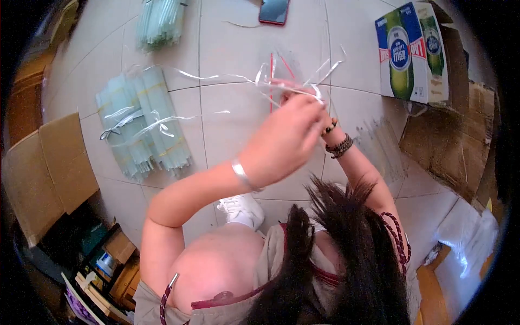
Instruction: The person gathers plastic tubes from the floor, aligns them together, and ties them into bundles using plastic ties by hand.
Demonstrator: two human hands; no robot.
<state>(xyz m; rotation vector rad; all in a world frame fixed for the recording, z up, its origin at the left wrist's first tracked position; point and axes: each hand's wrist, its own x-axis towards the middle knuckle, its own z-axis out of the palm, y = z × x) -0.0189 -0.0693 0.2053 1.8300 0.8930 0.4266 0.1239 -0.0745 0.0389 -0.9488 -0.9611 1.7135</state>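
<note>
My left hand [284, 135], with a silver bangle at its wrist, is closed in a pinch on a white plastic string [311, 92]. Behind it, my right hand [324, 116], with beaded bracelets at its wrist, is partly hidden. Its fingers seem curled round the same string, whose loops and loose ends stick out around both hands. Just beyond the fingers lies a clear plastic bag [281, 62] with thin red lines. One long strand runs left toward bundles of translucent plastic tubes [162, 124], banded in yellow and tied with white string.
Another tube bundle [161, 21] lies at the upper left, and a phone [273, 11] at the top. On the right stand a beer carton [401, 54] and brown cardboard [444, 135]. Left is an open cardboard box [51, 168]. My white shoe [241, 208] is on the tiled floor.
</note>
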